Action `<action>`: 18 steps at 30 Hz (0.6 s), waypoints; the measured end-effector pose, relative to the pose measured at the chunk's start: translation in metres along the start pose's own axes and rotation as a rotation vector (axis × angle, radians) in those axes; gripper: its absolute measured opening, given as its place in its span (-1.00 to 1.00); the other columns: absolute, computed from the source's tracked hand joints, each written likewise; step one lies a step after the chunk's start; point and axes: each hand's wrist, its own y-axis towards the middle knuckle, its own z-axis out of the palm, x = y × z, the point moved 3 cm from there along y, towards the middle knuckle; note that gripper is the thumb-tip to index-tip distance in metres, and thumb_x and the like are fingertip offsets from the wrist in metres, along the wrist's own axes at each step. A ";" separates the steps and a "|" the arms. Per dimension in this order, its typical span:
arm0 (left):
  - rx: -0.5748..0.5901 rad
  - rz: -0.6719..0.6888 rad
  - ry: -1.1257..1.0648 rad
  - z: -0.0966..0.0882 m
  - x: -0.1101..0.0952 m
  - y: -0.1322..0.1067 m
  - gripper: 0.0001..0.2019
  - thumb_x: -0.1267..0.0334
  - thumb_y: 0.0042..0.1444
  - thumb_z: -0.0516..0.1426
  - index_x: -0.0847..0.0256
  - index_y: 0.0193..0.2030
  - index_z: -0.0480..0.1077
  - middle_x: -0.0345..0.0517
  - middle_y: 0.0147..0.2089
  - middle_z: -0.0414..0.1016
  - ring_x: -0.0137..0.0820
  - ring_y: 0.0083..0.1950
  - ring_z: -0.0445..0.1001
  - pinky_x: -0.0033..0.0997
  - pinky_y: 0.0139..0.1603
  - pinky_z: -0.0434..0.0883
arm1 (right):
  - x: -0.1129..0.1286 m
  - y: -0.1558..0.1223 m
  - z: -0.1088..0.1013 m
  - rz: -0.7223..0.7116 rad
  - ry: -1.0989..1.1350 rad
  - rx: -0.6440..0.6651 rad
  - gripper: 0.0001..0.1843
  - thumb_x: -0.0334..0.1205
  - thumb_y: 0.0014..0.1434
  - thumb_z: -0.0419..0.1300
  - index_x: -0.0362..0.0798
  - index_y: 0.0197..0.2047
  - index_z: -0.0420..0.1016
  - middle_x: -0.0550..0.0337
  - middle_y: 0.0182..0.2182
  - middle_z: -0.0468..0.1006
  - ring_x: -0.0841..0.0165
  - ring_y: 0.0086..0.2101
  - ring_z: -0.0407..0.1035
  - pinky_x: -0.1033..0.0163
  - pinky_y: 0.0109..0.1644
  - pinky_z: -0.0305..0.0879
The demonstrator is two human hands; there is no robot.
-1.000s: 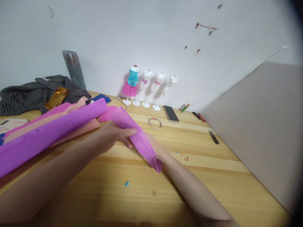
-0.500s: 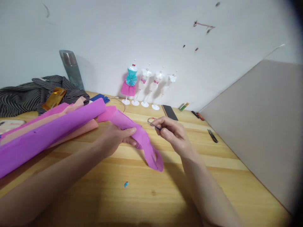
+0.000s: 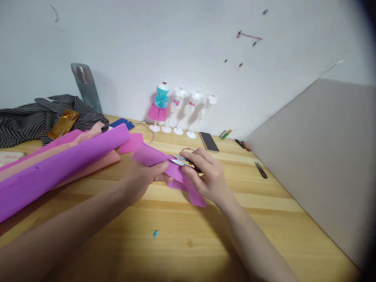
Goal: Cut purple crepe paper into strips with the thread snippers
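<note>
My left hand (image 3: 147,176) pinches a strip of purple crepe paper (image 3: 188,182) between thumb and fingers, and the strip's free end hangs down to the right over the table. In my right hand (image 3: 207,174) is a small pair of scissors (image 3: 178,159) with dark handles. Its parted blades point left and lie at the paper's upper edge, close to my left thumb. Part of the handles is hidden by my fingers. Below the hands lies a tiny blue scrap (image 3: 155,233).
Rolls of purple paper (image 3: 67,162) and peach paper lie left, by a striped cloth (image 3: 23,117) and a bottle (image 3: 86,86). Several mini dress forms (image 3: 161,102) line the wall. A phone (image 3: 209,141), a green-labelled item (image 3: 226,134) and a box cutter (image 3: 261,170) lie right.
My right hand has moved slightly left and turned, bringing the scissors, now with blades apart, onto the paper strip. The strip's hanging end has shifted. My left hand keeps its hold.
</note>
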 end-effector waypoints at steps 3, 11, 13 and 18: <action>-0.005 -0.002 0.007 0.001 -0.001 -0.001 -0.76 0.27 -0.02 0.29 0.30 -0.19 0.51 0.00 -0.14 0.57 -0.25 -0.14 0.51 -0.24 -0.17 0.52 | 0.001 0.000 0.001 0.003 -0.002 -0.020 -0.70 -0.34 0.23 0.14 -0.08 0.04 0.41 0.09 -0.36 0.42 0.30 -0.36 0.33 0.18 -0.32 0.32; -0.009 -0.025 0.004 0.005 -0.002 -0.003 -0.73 0.27 -0.03 0.29 0.37 -0.17 0.51 0.09 -0.10 0.56 -0.19 -0.10 0.51 -0.25 -0.19 0.52 | 0.004 -0.001 0.003 0.029 0.017 -0.060 -0.70 -0.37 0.22 0.15 -0.11 0.03 0.44 0.10 -0.38 0.40 0.33 -0.38 0.31 0.21 -0.35 0.31; -0.010 -0.033 -0.003 0.005 -0.001 -0.003 -0.72 0.26 -0.02 0.29 0.36 -0.16 0.51 0.10 -0.09 0.56 -0.19 -0.11 0.52 -0.24 -0.18 0.53 | 0.004 -0.001 0.004 0.036 0.025 -0.064 -0.71 -0.37 0.22 0.15 -0.11 0.03 0.45 0.12 -0.41 0.39 0.34 -0.39 0.31 0.22 -0.36 0.31; 0.057 -0.013 -0.057 0.004 0.001 -0.001 -0.63 0.26 0.02 0.27 0.26 0.01 0.48 0.05 -0.05 0.57 -0.22 -0.14 0.55 -0.27 -0.22 0.54 | 0.005 0.000 0.005 0.049 0.044 -0.085 -0.70 -0.39 0.21 0.15 -0.11 0.02 0.47 0.14 -0.43 0.38 0.34 -0.39 0.32 0.22 -0.36 0.31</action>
